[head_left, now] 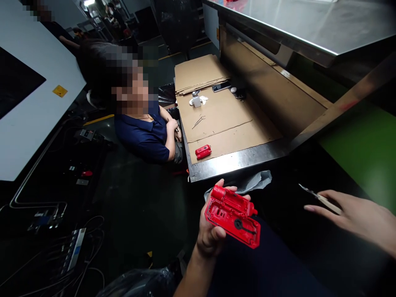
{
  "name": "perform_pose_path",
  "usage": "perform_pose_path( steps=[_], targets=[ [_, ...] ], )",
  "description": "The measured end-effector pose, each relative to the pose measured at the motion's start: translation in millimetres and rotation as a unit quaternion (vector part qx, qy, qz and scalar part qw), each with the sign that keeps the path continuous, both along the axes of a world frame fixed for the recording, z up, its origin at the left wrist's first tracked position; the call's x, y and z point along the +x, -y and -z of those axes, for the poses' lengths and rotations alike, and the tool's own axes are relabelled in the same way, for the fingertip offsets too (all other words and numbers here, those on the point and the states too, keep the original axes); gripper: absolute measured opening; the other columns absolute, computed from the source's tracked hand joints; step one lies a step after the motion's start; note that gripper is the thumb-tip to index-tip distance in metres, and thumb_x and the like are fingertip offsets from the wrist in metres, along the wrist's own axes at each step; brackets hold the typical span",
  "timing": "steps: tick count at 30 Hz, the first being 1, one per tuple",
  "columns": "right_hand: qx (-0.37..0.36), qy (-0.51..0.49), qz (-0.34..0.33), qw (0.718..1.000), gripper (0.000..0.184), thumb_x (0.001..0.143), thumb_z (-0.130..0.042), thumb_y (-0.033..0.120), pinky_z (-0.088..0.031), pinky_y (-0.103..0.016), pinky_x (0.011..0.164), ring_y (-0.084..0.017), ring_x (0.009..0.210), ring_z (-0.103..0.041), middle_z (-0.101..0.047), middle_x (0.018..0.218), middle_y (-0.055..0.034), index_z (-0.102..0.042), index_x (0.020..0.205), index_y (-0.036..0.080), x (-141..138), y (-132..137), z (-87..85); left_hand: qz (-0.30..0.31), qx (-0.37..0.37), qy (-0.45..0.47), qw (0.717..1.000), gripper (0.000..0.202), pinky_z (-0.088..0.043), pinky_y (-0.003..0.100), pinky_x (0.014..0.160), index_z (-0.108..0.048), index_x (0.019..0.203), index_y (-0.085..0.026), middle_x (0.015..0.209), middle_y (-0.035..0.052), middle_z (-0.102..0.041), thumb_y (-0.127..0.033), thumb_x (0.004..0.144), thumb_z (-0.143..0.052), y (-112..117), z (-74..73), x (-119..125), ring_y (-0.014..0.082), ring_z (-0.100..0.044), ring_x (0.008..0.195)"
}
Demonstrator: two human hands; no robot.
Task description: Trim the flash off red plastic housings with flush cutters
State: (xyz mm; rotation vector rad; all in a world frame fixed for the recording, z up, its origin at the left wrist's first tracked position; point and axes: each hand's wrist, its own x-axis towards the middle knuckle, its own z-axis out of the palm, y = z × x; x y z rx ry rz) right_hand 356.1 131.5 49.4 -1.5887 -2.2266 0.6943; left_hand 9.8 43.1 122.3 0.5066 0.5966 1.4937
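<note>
My left hand [210, 231] grips a red plastic housing [233, 215] by its near edge, inner side up, with a black round part set in it. My right hand [355, 216] hovers to the right, fingers stretched, with a thin knife-like blade tool [318, 197] held between them, tip pointing left. The two hands are apart, over my dark lap.
A steel-edged bench [238, 161] covered with cardboard [216, 115] carries a second red part [203, 151], tweezers [198, 121], a small bottle [196, 99] and a phone [221, 86]. A seated person in a blue shirt [142, 134] is left of it. Cables [71, 247] lie on the floor.
</note>
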Motion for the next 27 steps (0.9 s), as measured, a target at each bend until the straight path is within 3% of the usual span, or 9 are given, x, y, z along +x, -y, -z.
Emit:
perform_pose_path(
  steps=[3, 6, 9, 11, 13, 16, 18, 21, 27],
  targets=[
    [0.0, 0.1, 0.013, 0.995, 0.042, 0.089, -0.047, 0.064, -0.055, -0.04, 0.046, -0.03, 0.066, -0.07, -0.072, 0.086, -0.006, -0.06, 0.107, 0.028, -20, 8, -27.8, 0.003, -0.004, 0.019, 1.0, 0.082, -0.054, 0.053, 0.097, -0.049, 0.142, -0.029, 0.137, 0.011, -0.052, -0.042, 0.069, -0.085, -1, -2.7, 0, 0.0432, -0.055, 0.123],
    [0.064, 0.037, -0.067, 0.995, 0.034, 0.097, -0.041, 0.042, -0.062, -0.041, 0.071, -0.03, 0.097, -0.069, -0.067, 0.116, -0.0103, -0.053, 0.125, 0.026, -47, 5, -67.0, 0.005, -0.039, 0.058, 0.998, 0.072, -0.055, 0.047, 0.087, -0.045, 0.145, -0.029, 0.128, 0.0135, -0.059, -0.056, 0.082, -0.069, -7, -9.1, 0, 0.0364, -0.064, 0.106],
    [0.147, -0.025, -0.195, 0.969, 0.04, 0.094, -0.052, 0.035, -0.058, -0.041, 0.086, -0.029, 0.112, -0.061, -0.06, 0.126, -0.0127, -0.052, 0.132, 0.02, -76, -4, -103.3, 0.052, -0.067, 0.106, 0.991, 0.066, -0.053, 0.04, 0.073, -0.043, 0.147, -0.022, 0.115, 0.018, -0.064, -0.063, 0.095, -0.037, -17, -16.8, -1, 0.0274, -0.065, 0.082],
    [0.215, -0.032, -0.287, 0.933, 0.052, 0.09, -0.062, 0.038, -0.053, -0.045, 0.097, -0.029, 0.116, -0.058, -0.06, 0.126, -0.0127, -0.052, 0.135, 0.016, -97, -11, -124.5, 0.125, -0.067, 0.139, 0.98, 0.067, -0.053, 0.039, 0.068, -0.042, 0.148, -0.022, 0.116, 0.0188, -0.064, -0.062, 0.096, -0.031, -23, -22.1, -2, 0.0255, -0.064, 0.076],
    [0.294, -0.02, -0.364, 0.884, 0.059, 0.087, -0.069, 0.043, -0.042, -0.052, 0.111, -0.027, 0.118, -0.056, -0.063, 0.123, -0.0101, -0.054, 0.136, 0.014, -116, -16, -143.8, 0.184, -0.069, 0.163, 0.967, 0.065, -0.056, 0.038, 0.068, -0.042, 0.148, -0.021, 0.124, 0.0184, -0.062, -0.059, 0.096, -0.036, -25, -28.1, -3, 0.0264, -0.066, 0.084],
    [0.363, 0.007, -0.426, 0.829, 0.05, 0.091, -0.065, 0.039, -0.029, -0.055, 0.12, -0.024, 0.12, -0.055, -0.067, 0.122, -0.0042, -0.057, 0.133, 0.015, -139, -19, -169.6, 0.204, -0.072, 0.165, 0.962, 0.056, -0.055, 0.032, 0.086, -0.053, 0.14, -0.015, 0.133, 0.0145, -0.061, -0.049, 0.097, -0.045, -22, -38.3, -4, 0.026, -0.063, 0.111],
    [0.375, 0.017, -0.443, 0.814, 0.04, 0.095, -0.058, 0.031, -0.027, -0.054, 0.122, -0.023, 0.121, -0.054, -0.066, 0.125, -0.0031, -0.058, 0.131, 0.013, -149, -18, -183.4, 0.207, -0.06, 0.161, 0.963, 0.045, -0.051, 0.029, 0.095, -0.066, 0.127, -0.016, 0.124, 0.0098, -0.068, -0.045, 0.097, -0.05, -19, -43.9, -6, 0.0251, -0.062, 0.116],
    [0.389, 0.022, -0.457, 0.8, 0.034, 0.098, -0.046, 0.023, -0.024, -0.052, 0.122, -0.023, 0.121, -0.053, -0.064, 0.128, -0.0053, -0.059, 0.127, 0.009, -156, -13, -196.6, 0.223, -0.052, 0.158, 0.96, 0.035, -0.052, 0.028, 0.095, -0.073, 0.115, -0.021, 0.102, 0.0037, -0.076, -0.042, 0.096, -0.053, -14, -48.0, -8, 0.0232, -0.069, 0.103],
    [0.406, 0.054, -0.487, 0.771, 0.039, 0.095, -0.041, 0.016, -0.019, -0.059, 0.123, -0.028, 0.127, -0.046, -0.059, 0.135, -0.0087, -0.058, 0.129, 0.008, -160, -5, -199.3, 0.223, -0.063, 0.12, 0.965, 0.028, -0.053, 0.023, 0.089, -0.077, 0.102, -0.022, 0.087, 0.0008, -0.076, -0.041, 0.095, -0.057, -8, -52.8, -7, 0.019, -0.072, 0.089]
  ],
)
